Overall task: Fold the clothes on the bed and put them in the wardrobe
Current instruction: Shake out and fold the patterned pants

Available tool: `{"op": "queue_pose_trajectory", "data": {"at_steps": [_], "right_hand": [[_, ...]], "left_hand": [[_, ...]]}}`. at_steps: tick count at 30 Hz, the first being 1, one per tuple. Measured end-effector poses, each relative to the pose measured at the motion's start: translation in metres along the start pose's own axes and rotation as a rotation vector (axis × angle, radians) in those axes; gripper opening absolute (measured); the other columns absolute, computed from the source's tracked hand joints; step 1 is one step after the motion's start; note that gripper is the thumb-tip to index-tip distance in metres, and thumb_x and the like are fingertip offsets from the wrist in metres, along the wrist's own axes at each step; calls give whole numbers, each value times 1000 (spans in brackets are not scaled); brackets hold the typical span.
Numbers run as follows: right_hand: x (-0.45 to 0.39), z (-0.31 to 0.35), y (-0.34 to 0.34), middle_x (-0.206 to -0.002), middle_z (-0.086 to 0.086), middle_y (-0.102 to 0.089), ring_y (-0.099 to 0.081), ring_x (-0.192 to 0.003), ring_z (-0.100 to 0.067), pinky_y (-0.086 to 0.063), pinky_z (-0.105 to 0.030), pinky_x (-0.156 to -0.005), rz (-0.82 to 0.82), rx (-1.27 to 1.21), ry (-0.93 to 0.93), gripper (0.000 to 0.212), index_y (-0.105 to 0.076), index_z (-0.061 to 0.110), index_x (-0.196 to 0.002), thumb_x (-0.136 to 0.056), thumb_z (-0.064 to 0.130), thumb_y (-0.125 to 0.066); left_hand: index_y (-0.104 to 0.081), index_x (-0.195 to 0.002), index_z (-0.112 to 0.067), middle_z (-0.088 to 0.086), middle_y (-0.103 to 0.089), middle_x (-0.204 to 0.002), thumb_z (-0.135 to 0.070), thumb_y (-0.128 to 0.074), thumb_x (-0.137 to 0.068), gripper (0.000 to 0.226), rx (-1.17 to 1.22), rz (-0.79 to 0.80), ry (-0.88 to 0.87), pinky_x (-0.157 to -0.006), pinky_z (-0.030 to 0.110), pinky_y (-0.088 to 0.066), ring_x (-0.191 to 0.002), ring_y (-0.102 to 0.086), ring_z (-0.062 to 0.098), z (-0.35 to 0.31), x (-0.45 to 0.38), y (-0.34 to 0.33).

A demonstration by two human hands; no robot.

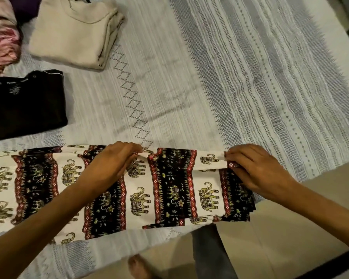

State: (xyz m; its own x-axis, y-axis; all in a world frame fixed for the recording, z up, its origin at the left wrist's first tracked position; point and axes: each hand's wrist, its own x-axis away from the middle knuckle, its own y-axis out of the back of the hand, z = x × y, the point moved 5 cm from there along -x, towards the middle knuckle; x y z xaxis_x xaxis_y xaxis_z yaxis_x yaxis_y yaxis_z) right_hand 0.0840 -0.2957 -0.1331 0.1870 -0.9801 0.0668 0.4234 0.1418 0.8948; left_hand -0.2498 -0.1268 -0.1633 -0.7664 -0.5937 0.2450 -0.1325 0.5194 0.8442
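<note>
Both hands pinching elephant-print garment top edge.

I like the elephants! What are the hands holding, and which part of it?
Both hands, left and right, pinch the far top edge of the elephant-print cloth lying on the bed.

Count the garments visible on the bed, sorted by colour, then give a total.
Beige, folded: 1
Black, folded: 1
Pink: 1
Purple: 1
Elephant-print, held by both hands: 1
Total: 5
</note>
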Motion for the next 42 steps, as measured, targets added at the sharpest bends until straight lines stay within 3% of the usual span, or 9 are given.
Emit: {"op": "queue_pose_trajectory", "data": {"at_steps": [4, 8, 13, 16, 21, 27, 34, 39, 42], "right_hand": [[3, 2, 28, -98, 1, -75, -71, -90, -19, -58, -30, -80, -268, -794, -539, 14, -73, 13, -110, -100, 20, -66], [-20, -21, 37, -103, -8, -77, -72, -95, -19, -58, -25, -80, -444, -981, -666, 18, -73, 10, -112, -102, 21, -64], [-70, -84, 13, -99, -2, -74, -73, -89, -19, -54, -28, -73, -231, -588, -640, 16, -70, 13, -109, -102, 26, -65], [-82, -84, 10, -122, -12, -61, -65, -101, -25, -48, -30, -81, -174, -28, -578, 36, -56, 10, -133, -105, 33, -56], [-39, 41, -38, -133, -6, -58, -58, -115, -20, -53, -47, -95, 226, 93, -81, 62, -47, 22, -142, -96, 63, -49], [-29, 44, -79, -95, -11, -67, -66, -82, -31, -61, -49, -67, 319, 395, -207, 41, -65, 9, -109, -69, 11, -76], [-69, -37, -9, -73, 4, -68, -63, -57, -15, -59, -35, -62, 174, -415, -577, 20, -67, 25, -88, -105, 21, -57], [-88, -93, -16, -114, 2, -77, -69, -114, -25, -48, -56, -106, 333, -1099, -922, 34, -69, 23, -118, -100, 49, -58], [-81, -86, -18, -139, 8, -64, -62, -126, -12, -41, -46, -113, 500, -1014, -817, 57, -60, 27, -137, -88, 53, -75]], "left_hand": [[-64, -128, -21, -10, -67, -107, -46, -40, -106, 41, 115, -60, -7, -86, 25, -53, -97, -63, 3, 3, 5, 9], [-70, -118, -23, -16, -70, -103, -42, -53, -107, 28, 269, -198, 112, -78, 17, -52, -91, -66, -2, 7, -4, 21], [-71, -105, -29, -13, -70, -84, -38, -59, -104, 15, 303, -149, 148, -68, 36, -56, -76, -65, 7, 22, -41, 13], [-64, -121, -31, -8, -68, -107, -45, -54, -105, 23, 146, -130, 124, -85, 44, -54, -97, -61, 10, 30, -58, 3], [-50, -145, -25, 5, -56, -143, -67, -47, -100, 61, -276, 11, -308, -105, 48, -48, -128, -52, 25, -16, -50, -16], [-49, -145, -32, -2, -57, -140, -55, -48, -103, 47, -306, 78, -225, -110, 46, -43, -128, -54, 22, -35, -55, -62], [-66, -112, -32, -13, -67, -97, -60, -32, -104, 45, 65, 18, -53, -79, 34, -49, -88, -58, 8, -40, -96, -48], [-64, -92, -26, -4, -64, -63, -51, -48, -106, 33, 369, -79, 97, -55, 38, -51, -56, -61, 13, -20, -121, -38], [-69, -90, -27, -5, -69, -70, -52, -55, -102, 31, 397, -19, 158, -61, 36, -53, -62, -64, 12, -13, -129, -40]]}}
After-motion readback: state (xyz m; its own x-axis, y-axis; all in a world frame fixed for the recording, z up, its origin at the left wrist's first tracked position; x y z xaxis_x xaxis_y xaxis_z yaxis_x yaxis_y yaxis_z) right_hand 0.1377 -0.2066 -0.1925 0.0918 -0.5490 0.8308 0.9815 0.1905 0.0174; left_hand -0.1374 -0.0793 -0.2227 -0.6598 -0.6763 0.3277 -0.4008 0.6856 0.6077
